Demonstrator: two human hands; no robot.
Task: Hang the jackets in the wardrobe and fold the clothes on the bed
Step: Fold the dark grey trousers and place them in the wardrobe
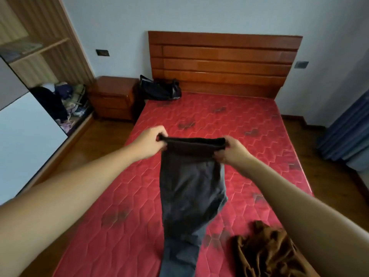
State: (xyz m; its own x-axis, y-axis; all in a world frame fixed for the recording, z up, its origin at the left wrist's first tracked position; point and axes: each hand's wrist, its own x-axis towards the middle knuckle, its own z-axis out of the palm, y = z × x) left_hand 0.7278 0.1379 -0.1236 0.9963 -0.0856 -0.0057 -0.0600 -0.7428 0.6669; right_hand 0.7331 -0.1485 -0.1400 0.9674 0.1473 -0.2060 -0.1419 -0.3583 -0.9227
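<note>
Above the red quilted mattress (259, 156), the person holds a pair of dark grey trousers (189, 186) up by the waistband (194, 141), one hand at each end of it. The left hand (151, 143) pinches the band's left corner between curled fingers and thumb. The right hand (231, 151) grips the right corner the same way, so both hands are closed on cloth and the band is stretched flat and roughly level between them. Holding it this way seems meant to let the legs hang straight and together, so that creases drop out and the seams line up before a fold is laid. The trousers hang directly below the two grips, the legs running down toward the person and out of the bottom of the view. Whether their lower part touches the mattress cannot be told. A crumpled brown garment (265, 250) lies on the mattress to the right of the hanging legs and apart from them, probably awaiting its own fold. A black bag (159, 88) sits at the far left corner by the wooden headboard (223, 62), and the open wardrobe (40, 56) stands along the left wall.
</note>
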